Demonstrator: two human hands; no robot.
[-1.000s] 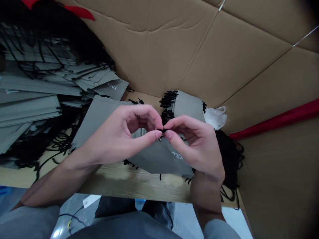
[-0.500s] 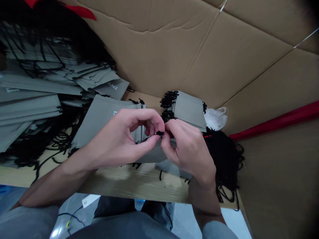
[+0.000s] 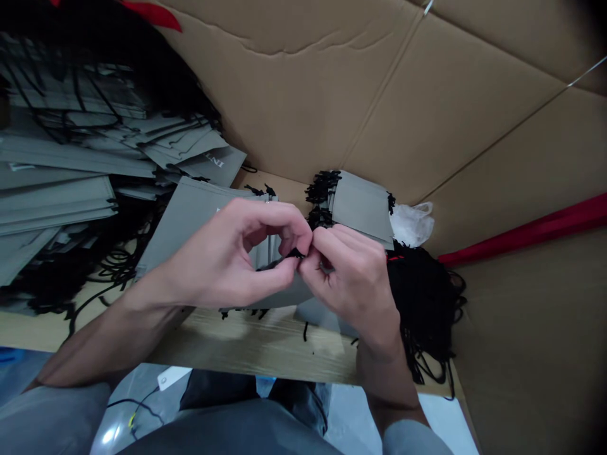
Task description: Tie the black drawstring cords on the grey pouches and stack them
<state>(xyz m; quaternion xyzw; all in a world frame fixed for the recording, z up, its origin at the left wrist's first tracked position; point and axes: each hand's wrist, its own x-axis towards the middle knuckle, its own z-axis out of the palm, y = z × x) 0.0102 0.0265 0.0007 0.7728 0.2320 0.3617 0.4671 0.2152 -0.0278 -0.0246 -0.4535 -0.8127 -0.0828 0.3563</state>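
Note:
My left hand (image 3: pixel 237 259) is closed in a pinch, thumb and forefinger on a black cord (image 3: pixel 296 253). Against it, my right hand (image 3: pixel 348 278) pinches at the same short bit of cord, its fingertips touching the left ones. The cord's ends are hidden between the fingers. Under both hands lies a grey pouch (image 3: pixel 183 218) with pale lettering, partly covered by the left hand. Beyond the right hand a stack of grey pouches (image 3: pixel 363 205) shows knotted black cord ends along its side.
A large heap of grey pouches (image 3: pixel 61 202) with tangled black cords fills the left. To the right are a bundle of black cords (image 3: pixel 422 309), a clear plastic bag (image 3: pixel 412 224) and a red strip (image 3: pixel 526 230). Cardboard walls (image 3: pixel 303 95) rise behind the wooden tabletop (image 3: pixel 265 347).
Both hands have shifted slightly left, still pinched together. Less of the black cord shows between the fingertips than before. The piles have stayed in place.

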